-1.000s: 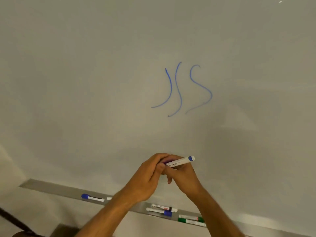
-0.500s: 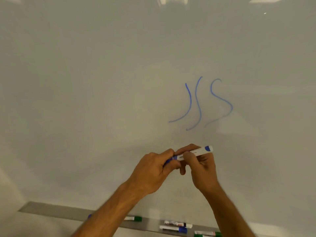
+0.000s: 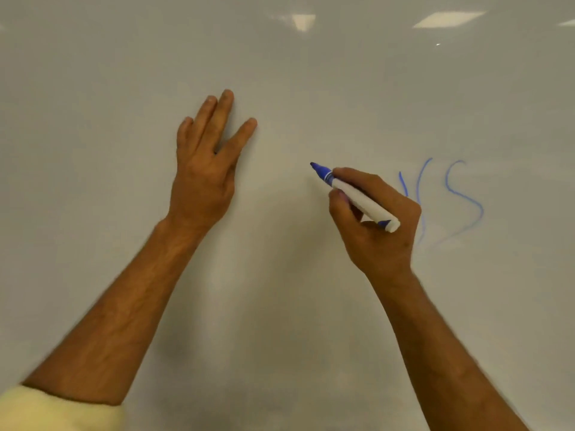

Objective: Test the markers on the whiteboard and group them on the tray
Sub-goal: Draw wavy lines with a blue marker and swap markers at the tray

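My right hand (image 3: 384, 234) grips a white marker (image 3: 362, 201) with a blue tip, uncapped. The tip points up and left, at or just off the whiteboard (image 3: 124, 73); contact is not clear. My left hand (image 3: 202, 169) lies flat against the board to the left of the marker, fingers spread, thumb hidden. No cap shows in it. Blue curved test strokes (image 3: 463, 197) sit on the board to the right, partly behind my right hand. The tray and the other markers are out of view.
Ceiling lights reflect in the top right of the board (image 3: 448, 20). A pale yellow sleeve (image 3: 46, 409) shows at the bottom left corner.
The marker's cap came off. My left hand let go and moved up and left onto the board. My right hand turned the marker tip toward the board. The view shifted left and up, losing the tray.
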Tool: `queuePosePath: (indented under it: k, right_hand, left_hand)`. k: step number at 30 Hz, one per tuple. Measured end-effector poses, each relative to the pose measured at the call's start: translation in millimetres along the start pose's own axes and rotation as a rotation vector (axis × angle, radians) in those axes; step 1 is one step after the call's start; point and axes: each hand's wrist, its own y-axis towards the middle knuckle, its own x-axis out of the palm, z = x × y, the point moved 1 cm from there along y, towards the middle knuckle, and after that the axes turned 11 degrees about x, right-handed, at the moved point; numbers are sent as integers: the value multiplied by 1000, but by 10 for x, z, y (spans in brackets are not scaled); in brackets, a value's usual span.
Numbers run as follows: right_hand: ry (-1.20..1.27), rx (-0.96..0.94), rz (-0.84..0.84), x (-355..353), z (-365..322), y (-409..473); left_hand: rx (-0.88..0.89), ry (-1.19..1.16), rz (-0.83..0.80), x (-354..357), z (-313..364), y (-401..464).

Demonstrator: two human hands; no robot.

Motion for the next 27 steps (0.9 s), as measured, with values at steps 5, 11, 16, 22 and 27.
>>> queuePosePath:
  k: [5,11,16,22,27]
  right_hand:
    - [-175,-102,21,314,136,-101]
    - [-278,-61,193,438,441,-921]
    - [-205,-91,43,648,387,-1049]
    - [-60,51,248,390,137,-196]
    - [-175,60,277,437,429,-817]
  left_hand:
    - [-11,5,-28,43,-39,-27]
    - [-14,9,16,73,-47,-33]
    - [-15,5,38,70,-55,-27]
    - [-22,4,52,75,-45,-33]
    - [-18,-1,56,83,-59,-39]
